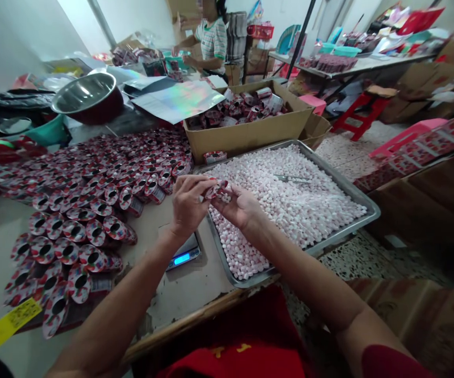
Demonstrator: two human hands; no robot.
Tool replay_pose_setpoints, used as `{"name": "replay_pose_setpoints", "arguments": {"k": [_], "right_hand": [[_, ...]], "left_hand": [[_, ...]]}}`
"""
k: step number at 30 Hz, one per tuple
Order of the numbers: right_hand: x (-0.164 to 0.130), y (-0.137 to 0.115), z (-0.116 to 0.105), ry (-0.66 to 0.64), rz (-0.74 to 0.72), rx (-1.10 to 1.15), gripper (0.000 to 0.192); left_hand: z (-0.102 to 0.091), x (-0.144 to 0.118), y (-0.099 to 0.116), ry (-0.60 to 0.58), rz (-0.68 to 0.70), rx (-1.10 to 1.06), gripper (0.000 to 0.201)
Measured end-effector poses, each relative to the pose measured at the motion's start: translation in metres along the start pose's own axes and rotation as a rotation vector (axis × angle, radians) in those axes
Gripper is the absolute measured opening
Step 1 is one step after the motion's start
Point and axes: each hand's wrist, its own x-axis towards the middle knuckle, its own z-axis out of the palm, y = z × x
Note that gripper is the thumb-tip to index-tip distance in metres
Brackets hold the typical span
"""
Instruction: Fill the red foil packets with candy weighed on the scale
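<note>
Left of the hands, rows of red printed pouches (pixel 81 210) cover the table. Under the left hand (pixel 187 202), a small scale (pixel 183 252) is half hidden. Both hands pinch one pouch (pixel 215 189), fingers curled shut around it, its opening obscured. Beneath the right hand (pixel 242 210) lies a metal tray (pixel 368 202) of pink-white candies (pixel 297 199).

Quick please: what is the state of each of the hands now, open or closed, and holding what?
Left hand: closed on the small red pouch.
Right hand: closed on the same pouch, above the tray of candies.
</note>
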Motion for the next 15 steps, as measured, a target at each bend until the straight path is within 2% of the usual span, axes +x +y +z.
{"name": "replay_pose_setpoints", "arguments": {"k": [2, 4, 7, 9, 12, 15], "right_hand": [[-0.002, 0.002, -0.001, 0.027, 0.086, 0.042, 0.018], [-0.006, 0.004, -0.003, 0.042, 0.117, 0.020, 0.016], [-0.011, 0.006, -0.007, 0.027, 0.114, -0.015, 0.023], [-0.014, 0.005, -0.009, -0.032, 0.120, -0.063, 0.028], [-0.016, 0.001, -0.011, -0.125, 0.145, -0.158, 0.023], [-0.016, -0.006, -0.010, -0.159, 0.184, -0.239, 0.024]], "left_hand": [[-0.005, -0.007, -0.003, 0.037, -0.180, -0.109, 0.021], [-0.018, -0.017, -0.006, 0.066, -0.372, -0.239, 0.029], [-0.051, -0.040, -0.011, 0.055, -0.693, -0.425, 0.049], [-0.075, -0.060, -0.016, 0.030, -0.857, -0.504, 0.055], [-0.096, -0.091, -0.021, 0.000, -0.985, -0.528, 0.058], [-0.098, -0.114, -0.021, -0.034, -1.057, -0.569, 0.060]]}}
